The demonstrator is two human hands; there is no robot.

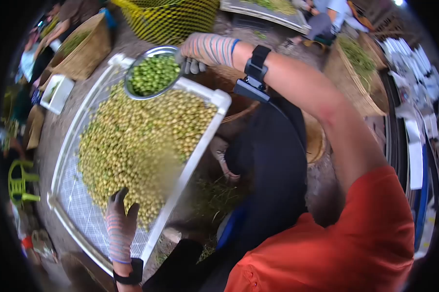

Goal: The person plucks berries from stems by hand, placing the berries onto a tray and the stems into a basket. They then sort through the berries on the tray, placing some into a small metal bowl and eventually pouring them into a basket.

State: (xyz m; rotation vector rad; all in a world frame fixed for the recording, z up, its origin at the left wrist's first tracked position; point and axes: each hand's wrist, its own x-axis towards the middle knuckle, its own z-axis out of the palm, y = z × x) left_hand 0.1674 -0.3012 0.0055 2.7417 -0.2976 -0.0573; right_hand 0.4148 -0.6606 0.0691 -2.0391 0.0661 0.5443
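Note:
A metal bowl full of small green round fruits is gripped at its right rim by my right hand, in a striped glove with grey fingers. It is held over the far end of a white-framed mesh tray. Across the tray lies a wide layer of yellowish-green round fruits, partly blurred near the middle right. My left hand, gloved the same way, reaches over the near end of this layer. Its thumb stands apart from the fingers, and it holds nothing.
Beyond the tray stands a yellow-and-black woven basket. Wicker baskets holding greenery are at the left and right. A white box and a green plastic chair are on the left. Other people sit around the edges.

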